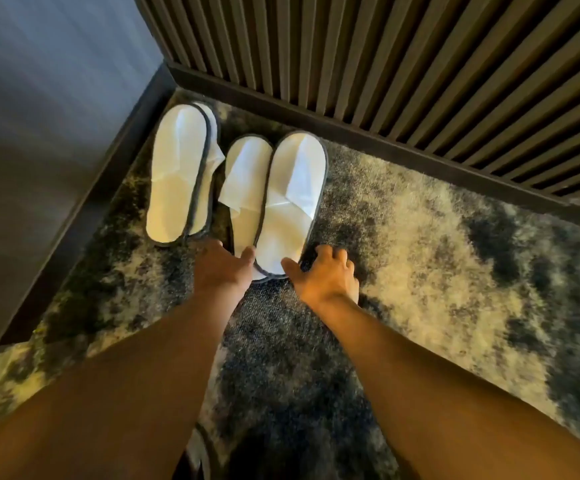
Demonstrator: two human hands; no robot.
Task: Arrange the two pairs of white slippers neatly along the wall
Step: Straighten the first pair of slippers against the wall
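We're bracketing the right slipper pair's (281, 199) heels, left hand (221, 268) and right hand (326, 275) both spread, nothing pinched.

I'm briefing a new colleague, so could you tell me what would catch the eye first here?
Two overlapping pairs of flat white grey-edged slippers, one in the corner, one beside it, on mottled carpet below a dark slatted wall. Both bare hands, left and right, touch the nearer pair's heels.
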